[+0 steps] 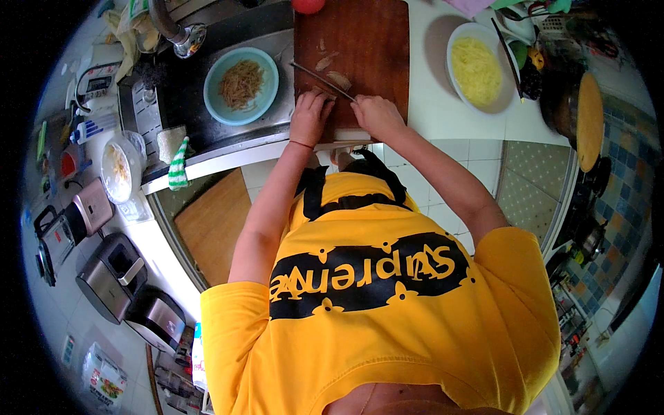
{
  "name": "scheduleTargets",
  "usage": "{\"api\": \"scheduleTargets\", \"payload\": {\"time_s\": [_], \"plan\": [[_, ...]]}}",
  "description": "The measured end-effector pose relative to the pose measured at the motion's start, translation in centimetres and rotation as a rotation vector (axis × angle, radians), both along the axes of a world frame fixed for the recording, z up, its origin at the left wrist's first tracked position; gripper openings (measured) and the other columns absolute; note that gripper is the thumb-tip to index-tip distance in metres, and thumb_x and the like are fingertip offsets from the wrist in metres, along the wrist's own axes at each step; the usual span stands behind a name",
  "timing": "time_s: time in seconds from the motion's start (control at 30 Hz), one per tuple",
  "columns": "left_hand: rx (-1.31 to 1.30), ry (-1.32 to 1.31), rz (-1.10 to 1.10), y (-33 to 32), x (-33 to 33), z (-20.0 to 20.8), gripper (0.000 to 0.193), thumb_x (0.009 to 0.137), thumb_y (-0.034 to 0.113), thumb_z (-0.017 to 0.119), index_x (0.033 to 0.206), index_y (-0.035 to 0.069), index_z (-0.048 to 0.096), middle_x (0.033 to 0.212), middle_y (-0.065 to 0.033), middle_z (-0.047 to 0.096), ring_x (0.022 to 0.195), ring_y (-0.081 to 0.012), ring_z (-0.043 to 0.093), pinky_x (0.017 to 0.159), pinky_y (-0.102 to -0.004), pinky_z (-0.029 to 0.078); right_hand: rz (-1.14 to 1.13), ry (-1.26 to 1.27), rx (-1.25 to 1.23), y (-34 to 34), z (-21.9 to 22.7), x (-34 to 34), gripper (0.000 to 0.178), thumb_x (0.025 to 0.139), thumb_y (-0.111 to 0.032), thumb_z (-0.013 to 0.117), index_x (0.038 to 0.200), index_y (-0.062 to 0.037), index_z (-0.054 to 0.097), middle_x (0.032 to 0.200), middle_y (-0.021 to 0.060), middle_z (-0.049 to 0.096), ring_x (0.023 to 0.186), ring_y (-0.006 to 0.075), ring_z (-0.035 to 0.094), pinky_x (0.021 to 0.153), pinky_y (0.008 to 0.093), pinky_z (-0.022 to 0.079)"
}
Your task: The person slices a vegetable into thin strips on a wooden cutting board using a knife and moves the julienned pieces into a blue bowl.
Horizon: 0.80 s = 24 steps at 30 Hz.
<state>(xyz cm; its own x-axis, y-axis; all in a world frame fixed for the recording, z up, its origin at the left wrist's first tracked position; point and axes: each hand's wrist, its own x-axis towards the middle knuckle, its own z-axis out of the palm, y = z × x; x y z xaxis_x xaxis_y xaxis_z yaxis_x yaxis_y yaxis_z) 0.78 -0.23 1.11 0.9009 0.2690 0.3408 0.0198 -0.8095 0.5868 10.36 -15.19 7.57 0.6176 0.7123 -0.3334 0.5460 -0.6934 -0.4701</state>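
Observation:
My right hand (377, 117) is closed round the handle of a kitchen knife (319, 79). The blade points away and to the left over a reddish-brown cutting board (377, 41). Left of the knife, my left hand (311, 116) bends its fingers down onto a brownish piece of food (325, 93), mostly hidden under the fingertips. Beyond the blade lie a cut piece of the same food (339, 79) and a few thin slices (326, 61); its exact kind I cannot make out.
A light blue bowl (216, 105) of brown shreds stands in the sink (280, 41) at left. Right of the board, a white bowl (451, 69) holds yellow shreds, with chopsticks (507, 59) across its rim. A faucet (188, 40) hangs over the sink; a striped cloth (178, 166) drapes the counter edge.

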Motion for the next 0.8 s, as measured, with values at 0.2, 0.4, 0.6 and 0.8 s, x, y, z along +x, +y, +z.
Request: {"api": "scheduleTargets", "payload": {"time_s": [0.2,0.4,0.6,0.8], "plan": [[0.016,0.046,0.017,-0.2,-0.1,0.1,0.019,0.076,0.014,0.063,0.092,0.006,0.06,0.095,-0.0113,0.055,0.092,-0.0305,0.052,0.078,-0.038,0.045,0.086,-0.007,-0.112,-0.5,1.4,-1.0,0.017,0.082,-0.012,0.049,0.084,0.002,0.059,0.076,0.0219,0.063,0.073,0.0358,0.064,0.063,0.0458,0.051],[-0.014,0.058,-0.004,-0.1,0.0,0.1,0.02,0.076,0.013,0.064,0.094,0.005,0.06,0.098,-0.0114,0.056,0.094,-0.0313,0.051,0.081,-0.0389,0.044,0.054,-0.043,-0.112,2.5,-1.0,-0.6,0.017,0.081,-0.011,0.05,0.086,0.0017,0.06,0.079,0.0218,0.064,0.076,0.0362,0.064,0.066,0.0452,0.052],[0.014,0.015,0.014,-0.2,0.1,0.3,0.017,0.076,0.014,0.063,0.091,0.006,0.06,0.096,-0.01,0.057,0.094,-0.0295,0.052,0.081,-0.0374,0.044,-0.058,0.02,0.022,1.2,-1.2,0.2,0.024,0.087,-0.02,0.047,0.085,-0.0001,0.06,0.076,0.0219,0.063,0.073,0.0376,0.062,0.066,0.0466,0.05],[0.011,0.021,0.023,-0.3,-0.1,-0.2,0.018,0.075,0.013,0.064,0.092,0.005,0.06,0.097,-0.0108,0.057,0.093,-0.0301,0.052,0.081,-0.0376,0.044,0.072,0.011,-0.07,-0.1,1.2,-0.7,0.019,0.083,-0.014,0.048,0.085,-0.0003,0.061,0.077,0.0206,0.064,0.075,0.037,0.063,0.066,0.0475,0.051]]}}
